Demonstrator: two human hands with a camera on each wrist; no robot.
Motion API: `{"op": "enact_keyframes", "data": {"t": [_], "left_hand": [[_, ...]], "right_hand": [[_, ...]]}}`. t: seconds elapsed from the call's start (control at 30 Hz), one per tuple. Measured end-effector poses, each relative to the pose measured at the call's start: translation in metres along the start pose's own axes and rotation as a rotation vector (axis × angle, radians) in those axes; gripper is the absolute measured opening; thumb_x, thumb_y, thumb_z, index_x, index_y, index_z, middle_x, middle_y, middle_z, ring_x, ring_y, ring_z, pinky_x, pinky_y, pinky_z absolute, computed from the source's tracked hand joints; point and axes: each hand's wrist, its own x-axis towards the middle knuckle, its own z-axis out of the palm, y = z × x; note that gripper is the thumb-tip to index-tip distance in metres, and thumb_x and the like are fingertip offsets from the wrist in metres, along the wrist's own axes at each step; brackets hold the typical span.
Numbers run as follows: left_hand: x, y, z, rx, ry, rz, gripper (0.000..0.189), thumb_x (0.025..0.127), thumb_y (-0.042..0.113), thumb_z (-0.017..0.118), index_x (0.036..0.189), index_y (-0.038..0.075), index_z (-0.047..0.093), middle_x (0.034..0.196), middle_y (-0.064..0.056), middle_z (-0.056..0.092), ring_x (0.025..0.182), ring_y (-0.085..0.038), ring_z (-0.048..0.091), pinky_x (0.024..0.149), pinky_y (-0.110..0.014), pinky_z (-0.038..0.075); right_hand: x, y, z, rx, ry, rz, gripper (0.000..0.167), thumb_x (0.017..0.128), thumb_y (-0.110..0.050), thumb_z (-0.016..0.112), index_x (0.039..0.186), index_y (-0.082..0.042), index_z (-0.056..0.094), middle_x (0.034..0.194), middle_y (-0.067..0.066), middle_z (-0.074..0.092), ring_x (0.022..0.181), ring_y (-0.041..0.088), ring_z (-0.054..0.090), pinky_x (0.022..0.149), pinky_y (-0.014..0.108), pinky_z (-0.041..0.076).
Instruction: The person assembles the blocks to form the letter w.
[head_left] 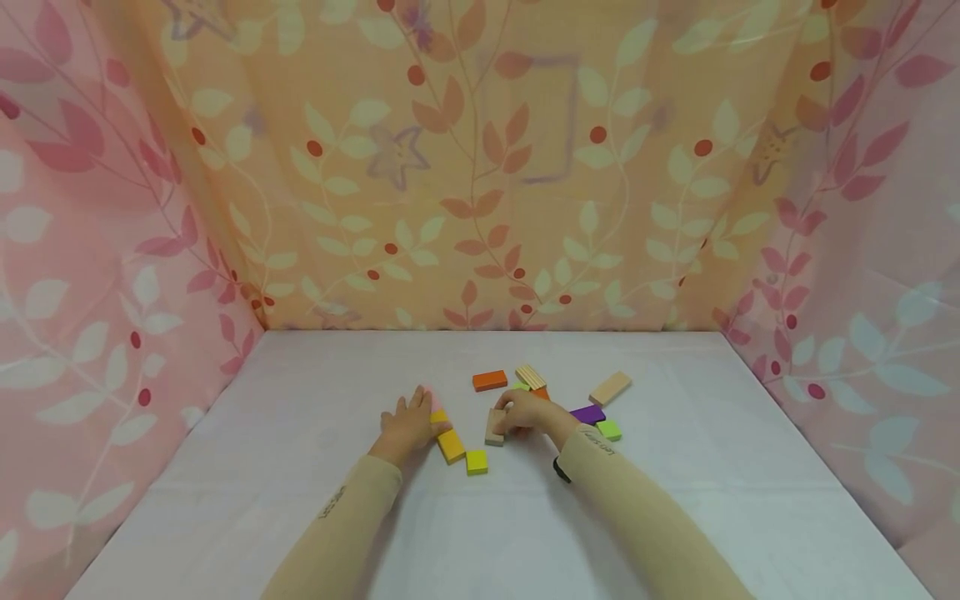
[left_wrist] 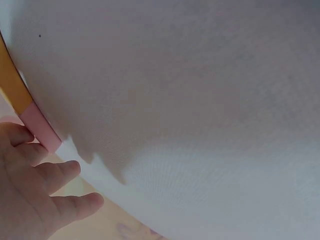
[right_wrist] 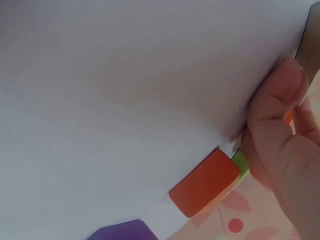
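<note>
My left hand (head_left: 408, 427) lies over the left row of blocks, fingers spread. Two of its fingers rest against the pink block (left_wrist: 41, 127) at the row's far end. The thumb reaches over the yellow-orange blocks (head_left: 452, 447) behind it. My right hand (head_left: 528, 412) has curled fingers and pinches a plain wooden block (head_left: 494, 427) at its right side. In the right wrist view, thumb and fingertips are right at that wooden block's end (right_wrist: 311, 42). A yellow square block (head_left: 477, 462) lies between the hands, nearer the front.
Beyond the right hand lie an orange block (head_left: 490, 381), a ridged wooden block (head_left: 530, 377) and another orange block (right_wrist: 205, 182) beside a green one (right_wrist: 241, 164). To its right are a purple block (head_left: 588, 414), a green square (head_left: 609, 430) and a wooden block (head_left: 611, 388). Patterned cloth walls surround the white table.
</note>
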Motion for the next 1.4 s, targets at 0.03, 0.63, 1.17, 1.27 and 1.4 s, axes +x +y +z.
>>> {"op": "enact_keyframes", "data": {"t": [0.03,0.63,1.17,1.27,1.4], "left_hand": [[0.0011,-0.0005,0.0004,0.001,0.000,0.003,0.082,0.095,0.049,0.055,0.153,0.001,0.022,0.159,-0.018,0.017,0.141,-0.047,0.021,0.106,-0.067,0.020],[-0.0050,0.0027,-0.0078,-0.019,-0.005,-0.016,0.082,0.096,0.045,0.057,0.153,-0.001,0.022,0.159,-0.018,0.017,0.141,-0.047,0.020,0.107,-0.066,0.019],[-0.0059,0.0030,-0.0064,-0.016,-0.020,-0.012,0.082,0.096,0.046,0.055,0.153,-0.001,0.020,0.160,-0.018,0.015,0.142,-0.046,0.019,0.108,-0.065,0.020],[-0.0042,0.0025,-0.0050,-0.019,-0.019,-0.010,0.082,0.096,0.046,0.055,0.153,-0.001,0.020,0.160,-0.018,0.014,0.142,-0.047,0.019,0.108,-0.065,0.020],[-0.0026,0.0025,-0.0027,-0.018,-0.015,-0.005,0.081,0.097,0.046,0.055,0.153,-0.002,0.020,0.160,-0.019,0.015,0.141,-0.047,0.019,0.107,-0.066,0.021]], "right_hand": [[0.0007,0.0007,-0.0002,0.000,-0.003,0.001,0.033,0.081,-0.008,0.078,0.110,-0.007,0.061,0.099,0.008,0.055,0.069,0.016,0.048,0.058,0.024,0.044],[0.0013,-0.0010,0.0012,-0.028,-0.034,-0.032,0.029,0.078,-0.009,0.082,0.103,-0.009,0.066,0.096,0.005,0.057,0.075,0.016,0.049,0.058,0.024,0.041],[-0.0020,-0.0013,-0.0001,-0.060,-0.050,-0.015,0.030,0.078,-0.012,0.082,0.102,-0.010,0.065,0.095,0.006,0.056,0.078,0.017,0.050,0.060,0.024,0.041],[-0.0031,-0.0022,-0.0012,-0.077,-0.057,-0.009,0.030,0.079,-0.015,0.081,0.104,-0.010,0.065,0.096,0.006,0.056,0.081,0.018,0.050,0.062,0.025,0.042],[-0.0033,-0.0009,-0.0032,-0.082,-0.065,-0.008,0.029,0.082,-0.019,0.079,0.105,-0.010,0.064,0.096,0.005,0.056,0.082,0.019,0.051,0.065,0.026,0.043]]}}
